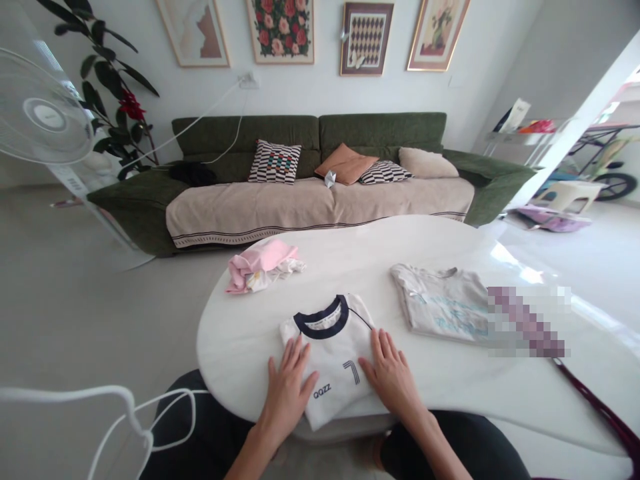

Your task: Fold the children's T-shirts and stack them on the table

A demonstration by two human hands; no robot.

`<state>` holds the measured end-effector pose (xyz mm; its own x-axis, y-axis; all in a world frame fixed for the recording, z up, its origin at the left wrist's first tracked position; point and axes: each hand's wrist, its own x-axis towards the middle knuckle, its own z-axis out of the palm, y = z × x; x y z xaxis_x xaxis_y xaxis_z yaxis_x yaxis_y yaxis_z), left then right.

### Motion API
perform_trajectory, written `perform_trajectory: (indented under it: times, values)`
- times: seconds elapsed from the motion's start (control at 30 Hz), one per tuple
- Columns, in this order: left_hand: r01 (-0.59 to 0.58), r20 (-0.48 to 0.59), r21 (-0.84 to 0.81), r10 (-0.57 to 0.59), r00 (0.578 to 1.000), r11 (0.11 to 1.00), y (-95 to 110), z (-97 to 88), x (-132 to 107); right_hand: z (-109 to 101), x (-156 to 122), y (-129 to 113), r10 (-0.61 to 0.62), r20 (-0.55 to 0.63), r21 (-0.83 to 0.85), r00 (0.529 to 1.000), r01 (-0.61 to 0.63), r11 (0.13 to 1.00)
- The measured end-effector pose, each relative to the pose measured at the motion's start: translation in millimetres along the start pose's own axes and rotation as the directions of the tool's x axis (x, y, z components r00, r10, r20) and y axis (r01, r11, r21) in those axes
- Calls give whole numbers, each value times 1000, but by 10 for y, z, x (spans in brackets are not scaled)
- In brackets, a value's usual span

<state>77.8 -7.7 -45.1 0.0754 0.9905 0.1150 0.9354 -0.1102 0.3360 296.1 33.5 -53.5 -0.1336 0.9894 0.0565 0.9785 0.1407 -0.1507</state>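
A white T-shirt [330, 363] with a navy collar and dark lettering lies folded at the near edge of the white table [240, 340], its lower corner reaching the edge. My left hand [290, 380] rests flat on the shirt's left side, fingers spread. On its right side lies my right hand [393, 373], palm down with the fingers stretched out. Neither hand grips the cloth. To the right is a folded grey T-shirt [440, 303] with pale blue print. A crumpled pink garment [263, 263] with a white part sits at the table's far left.
A dark red strap [595, 400] runs along the table's right side, leading to a blurred-out patch. White cable [125, 407] loops at the lower left. Behind the table stands a green sofa [270, 127] with cushions; a fan [45, 113] is at far left.
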Motion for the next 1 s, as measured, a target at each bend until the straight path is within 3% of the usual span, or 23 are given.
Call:
perform_trajectory:
  times: [0.1,0.2,0.37,0.5,0.63,0.7,0.83,0.9,1.0]
  values:
    - [54,-90,-133,-67,994,990,-219,-61,-219,-58,-270,-6,-8,-20,60,1000,9,998]
    - [180,-127,-178,-204,971,967,-309,-109,-337,-140,-322,58,28,-49,164,998,-20,986]
    - [299,-13,-129,-303,953,945,-139,-156,-149,-227,149,111,173,26,263,985,-174,949]
    - [352,-1,-131,-355,935,927,-52,-135,95,-244,496,66,187,123,352,975,-219,910]
    - [418,105,-303,-407,908,856,-147,-145,214,-245,562,72,131,160,387,978,-184,904]
    - [445,158,-489,-426,891,750,-193,-168,222,-245,529,100,89,123,416,988,-133,900]
    - [539,341,-764,-487,804,354,-122,-237,179,-299,428,173,-3,90,516,996,-44,855]
    - [591,482,-787,-422,768,177,-4,-267,165,-362,382,239,-32,78,581,996,-20,814]
    - [575,563,-818,-191,804,9,242,-288,250,-498,340,449,-38,52,694,998,-9,720]
